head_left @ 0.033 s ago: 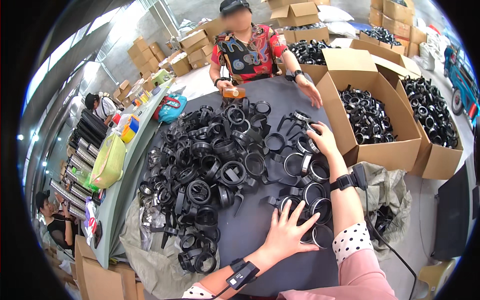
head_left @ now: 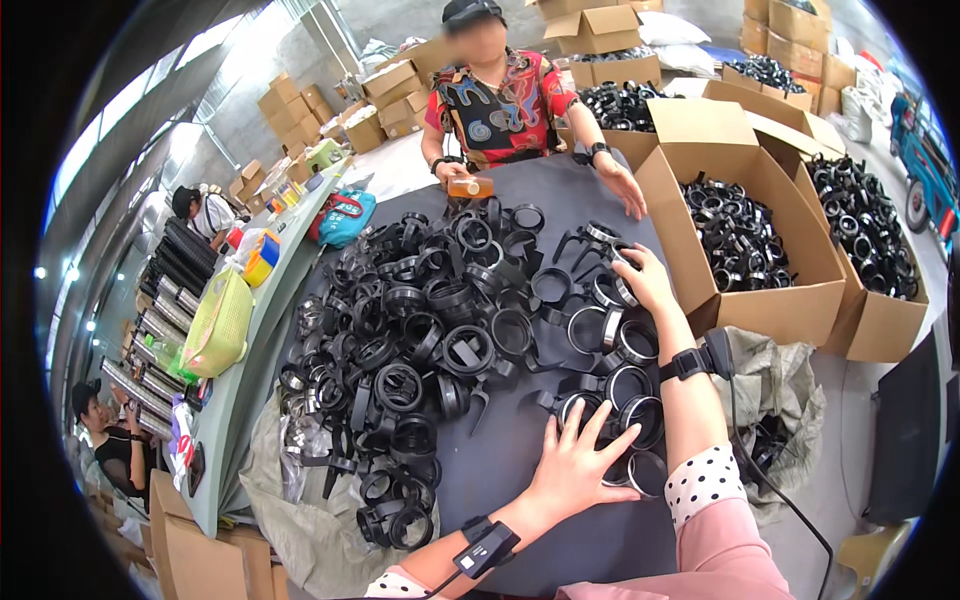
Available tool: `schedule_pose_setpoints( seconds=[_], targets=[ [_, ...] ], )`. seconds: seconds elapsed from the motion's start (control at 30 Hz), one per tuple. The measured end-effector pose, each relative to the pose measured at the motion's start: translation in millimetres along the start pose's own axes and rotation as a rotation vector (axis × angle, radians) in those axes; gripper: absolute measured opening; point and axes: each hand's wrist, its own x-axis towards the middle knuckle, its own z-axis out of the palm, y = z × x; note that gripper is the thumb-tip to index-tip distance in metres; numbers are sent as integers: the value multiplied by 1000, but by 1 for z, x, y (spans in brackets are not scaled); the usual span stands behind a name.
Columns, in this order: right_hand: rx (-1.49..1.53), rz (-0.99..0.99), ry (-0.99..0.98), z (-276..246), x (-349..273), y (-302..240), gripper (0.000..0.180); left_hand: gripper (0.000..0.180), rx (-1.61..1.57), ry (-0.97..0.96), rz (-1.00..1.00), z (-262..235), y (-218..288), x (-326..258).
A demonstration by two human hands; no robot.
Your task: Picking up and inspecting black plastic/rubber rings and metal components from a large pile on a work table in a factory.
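Observation:
On the dark table, a row of black plastic ring clamps with silvery inner rims (head_left: 630,383) stands between my two hands. My left hand (head_left: 575,470) lies over the near end of this row, fingers spread and fingertips touching the rings. At the row's far end, my right hand (head_left: 645,278) rests its extended fingers against a ring clamp (head_left: 612,290). Neither hand is closed around a part. A large heap of similar black ring clamps (head_left: 400,295) covers the left and middle of the table.
Open cardboard boxes of ring clamps (head_left: 770,312) stand to the right. Across the table a person (head_left: 500,100) holds an amber block (head_left: 470,187). A side bench (head_left: 255,330) with a yellow-green basket (head_left: 218,325) runs along the left. A woven sack (head_left: 780,390) sits beside my right arm.

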Motion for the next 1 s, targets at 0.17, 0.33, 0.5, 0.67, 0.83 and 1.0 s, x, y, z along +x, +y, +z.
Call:
schedule_pose_setpoints(
  seconds=[0.17, 0.33, 0.5, 0.67, 0.83, 1.0],
  targets=[
    [57, -47, 50, 21, 32, 6, 54, 88, -3, 66, -15, 10, -16, 22],
    [456, 53, 69, 1, 30, 11, 49, 85, -9, 103, -27, 9, -17, 19],
    [282, -102, -175, -83, -100, -24, 55, 84, -209, -19, -57, -2, -26, -7],
    [-76, -325, -382, -131, -260, -85, 76, 64, -248, 98, 2, 20, -50, -32],
    [-238, -310, -324, -95, -295, -94, 62, 49, -155, 237, -50, 19, -32, -24],
    [-193, -335, -171, -98, -282, -68, 31, 49, -280, 301, -13, 38, -33, -4]
  ],
)
